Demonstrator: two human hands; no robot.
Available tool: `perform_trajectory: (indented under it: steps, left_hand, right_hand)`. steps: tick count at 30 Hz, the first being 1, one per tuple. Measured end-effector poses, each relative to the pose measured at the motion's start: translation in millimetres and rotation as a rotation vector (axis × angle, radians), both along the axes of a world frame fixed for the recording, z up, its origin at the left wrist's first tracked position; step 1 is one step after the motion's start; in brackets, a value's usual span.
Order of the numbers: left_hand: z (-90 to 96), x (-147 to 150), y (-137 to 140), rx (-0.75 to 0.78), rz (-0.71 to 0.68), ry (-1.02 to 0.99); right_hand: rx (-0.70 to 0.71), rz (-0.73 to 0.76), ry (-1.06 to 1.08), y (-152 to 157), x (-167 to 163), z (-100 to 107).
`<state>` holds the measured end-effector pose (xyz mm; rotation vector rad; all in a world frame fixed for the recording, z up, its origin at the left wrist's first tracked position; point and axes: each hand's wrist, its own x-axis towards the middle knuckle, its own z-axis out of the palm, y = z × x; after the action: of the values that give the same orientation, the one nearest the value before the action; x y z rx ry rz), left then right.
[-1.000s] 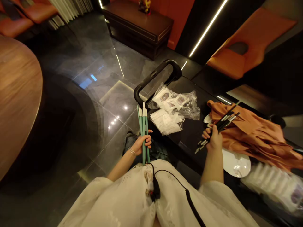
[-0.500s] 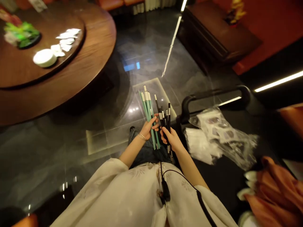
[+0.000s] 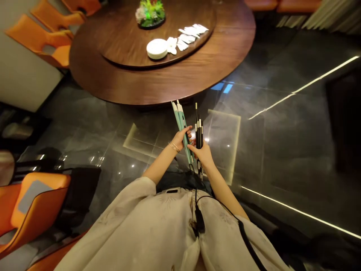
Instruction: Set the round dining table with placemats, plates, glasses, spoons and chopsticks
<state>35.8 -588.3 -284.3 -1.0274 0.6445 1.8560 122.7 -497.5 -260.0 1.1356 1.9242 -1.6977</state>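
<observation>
My left hand (image 3: 181, 138) is closed around a bunch of green chopsticks (image 3: 179, 116) with whitish ends, and a darker stick shows among them. My right hand (image 3: 203, 153) grips a bunch of black chopsticks (image 3: 199, 132) with silvery bands. One of these sticks up above the others and has a pale tip. Both bunches stand roughly upright, side by side in front of my body. The two hands are close together, and the right fingers reach toward the green bunch. Whether they touch it I cannot tell.
Ahead is a round wooden table (image 3: 135, 88) with a turntable (image 3: 121, 56). It bears a stack of white plates (image 3: 157, 49), white folded pieces (image 3: 187, 35) and a flower arrangement (image 3: 150, 14). Orange chairs (image 3: 45, 184) stand on the left. A black cable (image 3: 222, 211) hangs down my front.
My view has swung left: the table now lies ahead, and the black cart with plastic bags has left the picture. Both hands still hold their bunches, and the black chopsticks are gathered more tightly.
</observation>
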Motion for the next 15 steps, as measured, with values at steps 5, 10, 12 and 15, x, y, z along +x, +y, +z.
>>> perform_trajectory:
  steps: [5, 10, 12, 15]
  left_hand:
    - [-43.5, -85.9, -35.7, -0.188, 0.021, 0.084]
    - [-102.7, -145.3, -50.2, -0.351, -0.068, 0.187]
    - [-133.4, -171.9, -51.4, -0.399, -0.089, 0.205]
    - [-188.8, -223.0, -55.0, -0.366, -0.037, 0.195]
  right_hand:
    - [-0.003, 0.14, 0.001, -27.4, -88.2, -47.1]
    - [0.005, 0.249, -0.059, -41.3, -162.1, -99.2]
    - [-0.031, 0.265, -0.088, -45.0, -194.2, -124.6]
    - [-0.128, 0.219, -0.098, -43.2, -247.8, -168.3]
